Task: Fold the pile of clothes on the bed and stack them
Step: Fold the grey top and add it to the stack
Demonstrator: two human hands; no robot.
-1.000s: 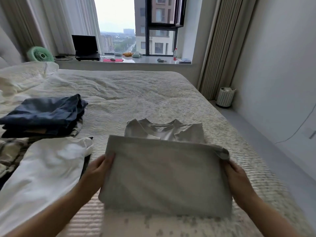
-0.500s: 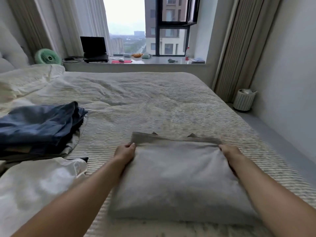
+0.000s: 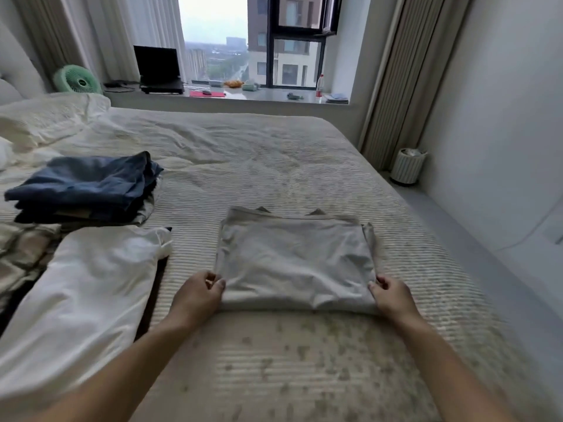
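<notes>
A grey T-shirt lies folded into a rectangle on the ribbed bedspread, in the middle of the bed. My left hand pinches its near left corner. At the near right corner my right hand grips the fold in the same way. To the left lies a white garment, spread out and unfolded, over a dark piece of cloth. Behind it sits a stack of folded dark blue clothes.
A checked garment lies at the left edge. Crumpled white bedding is at the head of the bed. The sill holds a laptop and a green fan. A ribbed bin stands on the floor at the right.
The lower half of the grey shirt was folded up over its collar and pressed flat at the far corners. Both hands have since come back to its near corners.
</notes>
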